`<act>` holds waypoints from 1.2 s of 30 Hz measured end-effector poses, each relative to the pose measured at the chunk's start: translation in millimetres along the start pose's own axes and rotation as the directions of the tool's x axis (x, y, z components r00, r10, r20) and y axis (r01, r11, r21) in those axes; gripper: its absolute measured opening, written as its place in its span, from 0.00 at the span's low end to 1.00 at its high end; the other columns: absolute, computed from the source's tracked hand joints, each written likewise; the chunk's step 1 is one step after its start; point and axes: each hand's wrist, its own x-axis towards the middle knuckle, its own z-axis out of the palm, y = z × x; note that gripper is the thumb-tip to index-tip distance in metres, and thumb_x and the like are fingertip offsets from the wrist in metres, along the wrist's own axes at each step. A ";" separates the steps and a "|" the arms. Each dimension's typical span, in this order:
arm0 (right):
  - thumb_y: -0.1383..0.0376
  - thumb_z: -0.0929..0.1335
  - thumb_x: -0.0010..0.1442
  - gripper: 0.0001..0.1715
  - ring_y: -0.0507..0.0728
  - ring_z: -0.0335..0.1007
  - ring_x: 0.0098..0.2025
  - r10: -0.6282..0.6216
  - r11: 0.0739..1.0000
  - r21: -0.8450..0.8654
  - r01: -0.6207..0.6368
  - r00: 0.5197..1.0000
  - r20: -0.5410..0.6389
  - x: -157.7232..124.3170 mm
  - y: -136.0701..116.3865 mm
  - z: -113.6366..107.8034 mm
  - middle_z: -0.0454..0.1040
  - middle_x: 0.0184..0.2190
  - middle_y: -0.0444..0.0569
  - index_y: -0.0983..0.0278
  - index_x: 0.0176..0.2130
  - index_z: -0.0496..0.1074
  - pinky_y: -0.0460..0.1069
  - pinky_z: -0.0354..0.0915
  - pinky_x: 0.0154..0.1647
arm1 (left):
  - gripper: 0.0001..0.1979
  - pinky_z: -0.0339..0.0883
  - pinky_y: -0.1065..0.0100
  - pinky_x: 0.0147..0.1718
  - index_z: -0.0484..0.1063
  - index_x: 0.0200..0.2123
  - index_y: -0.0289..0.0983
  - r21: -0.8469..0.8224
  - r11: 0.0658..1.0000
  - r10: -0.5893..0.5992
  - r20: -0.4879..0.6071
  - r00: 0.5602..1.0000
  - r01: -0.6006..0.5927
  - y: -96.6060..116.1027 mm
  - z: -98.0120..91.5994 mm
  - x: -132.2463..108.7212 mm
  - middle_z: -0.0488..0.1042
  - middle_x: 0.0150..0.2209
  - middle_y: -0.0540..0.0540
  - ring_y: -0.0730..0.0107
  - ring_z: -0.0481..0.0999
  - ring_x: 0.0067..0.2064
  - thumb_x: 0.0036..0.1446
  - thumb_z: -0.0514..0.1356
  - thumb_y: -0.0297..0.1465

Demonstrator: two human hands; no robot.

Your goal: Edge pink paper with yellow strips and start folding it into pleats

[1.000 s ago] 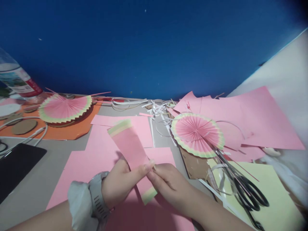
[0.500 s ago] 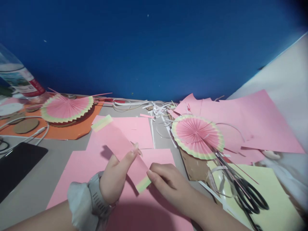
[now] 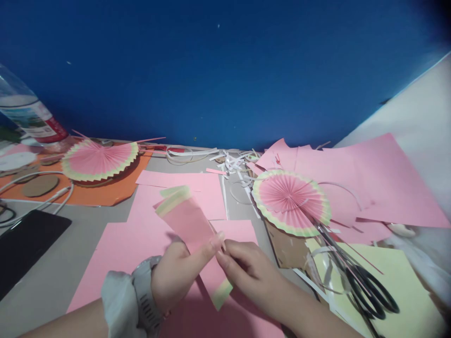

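Note:
A pink paper strip (image 3: 186, 220) with yellow-green bands at both ends slants above the pink sheets (image 3: 141, 206). My left hand (image 3: 186, 270) is closed on its middle, thumb on top and fingers behind. My right hand (image 3: 246, 267) pinches the strip's right edge, its fingertips touching my left thumb. The far end looks doubled and slightly blurred. On the right lies a round pleated pink paper fan (image 3: 289, 202) with a yellow-green rim. Black-handled scissors (image 3: 373, 291) rest beside it, their blades at the fan's lower edge.
Another pleated fan (image 3: 100, 159) lies on orange paper (image 3: 123, 192) at the left, near a bottle (image 3: 35, 117), cable and cardboard discs (image 3: 40, 186). A black phone (image 3: 31, 249) lies at far left. White paper scraps (image 3: 234, 161) are by the blue wall. Yellow paper (image 3: 391, 267) is at right.
The strip has shifted right and down, and its far end now looks doubled. My left hand has moved right, bringing its thumb against my right fingertips.

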 end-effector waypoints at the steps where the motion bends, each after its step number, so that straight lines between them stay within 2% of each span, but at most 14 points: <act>1: 0.58 0.55 0.66 0.21 0.47 0.47 0.21 -0.001 1.000 -0.003 0.001 1.000 -0.003 0.3 -0.5 0.3 0.49 0.19 0.38 0.62 0.23 0.49 0.44 0.48 0.23 | 0.10 0.63 0.71 0.36 0.71 0.27 0.38 -0.010 1.000 -0.002 0.004 1.000 0.002 0.6 0.5 -0.3 0.70 0.26 0.52 0.70 0.70 0.32 0.56 0.59 0.37; 8: 0.60 0.56 0.65 0.21 0.47 0.46 0.20 0.002 0.999 -0.039 -0.003 1.000 -0.021 1.1 1.7 0.9 0.49 0.18 0.37 0.62 0.22 0.48 0.44 0.46 0.21 | 0.09 0.62 0.73 0.31 0.70 0.28 0.39 -0.068 0.996 0.043 -0.118 0.992 -0.052 1.4 -1.7 5.0 0.67 0.24 0.53 0.74 0.66 0.28 0.56 0.59 0.37; 14: 0.63 0.57 0.64 0.20 0.47 0.47 0.20 0.010 0.999 -0.035 -0.010 1.000 0.006 0.2 1.2 0.7 0.49 0.18 0.37 0.62 0.22 0.49 0.44 0.46 0.21 | 0.09 0.62 0.71 0.37 0.73 0.28 0.38 -0.079 0.993 0.060 -0.298 0.953 -0.087 -1.2 -5.3 9.4 0.72 0.28 0.51 0.70 0.70 0.33 0.52 0.62 0.37; 17: 0.64 0.58 0.63 0.19 0.46 0.46 0.20 0.018 0.999 -0.027 -0.017 1.000 0.017 -0.2 2.1 1.5 0.48 0.18 0.37 0.62 0.22 0.49 0.44 0.46 0.21 | 0.10 0.61 0.70 0.40 0.72 0.26 0.37 -0.117 0.990 0.040 -0.347 0.937 -0.085 0.3 -5.1 11.9 0.73 0.27 0.52 0.69 0.70 0.35 0.52 0.63 0.38; 23: 0.66 0.59 0.61 0.19 0.46 0.44 0.20 0.001 1.000 -0.014 0.000 0.999 0.041 0.0 2.1 1.4 0.47 0.18 0.37 0.62 0.21 0.48 0.45 0.45 0.21 | 0.10 0.61 0.71 0.31 0.69 0.26 0.38 -0.213 0.971 0.015 -0.387 0.922 -0.105 6.4 -7.7 21.1 0.68 0.22 0.55 0.74 0.66 0.25 0.51 0.62 0.38; 28: 0.67 0.59 0.61 0.18 0.46 0.45 0.20 -0.018 1.000 -0.007 0.018 0.999 0.028 0.1 1.0 0.7 0.47 0.18 0.37 0.62 0.21 0.48 0.44 0.45 0.21 | 0.11 0.59 0.73 0.25 0.69 0.26 0.37 -0.244 0.961 0.016 -0.410 0.912 -0.127 8.6 -14.8 27.5 0.67 0.22 0.54 0.75 0.65 0.23 0.49 0.63 0.39; 36: 0.65 0.58 0.62 0.19 0.46 0.46 0.20 -0.022 0.999 -0.046 0.024 0.999 0.036 -0.6 1.3 0.4 0.48 0.18 0.37 0.62 0.22 0.48 0.44 0.45 0.21 | 0.11 0.61 0.73 0.25 0.66 0.22 0.37 -0.291 0.950 -0.015 -0.397 0.918 -0.111 11.7 -18.0 29.1 0.61 0.21 0.55 0.76 0.63 0.23 0.49 0.61 0.38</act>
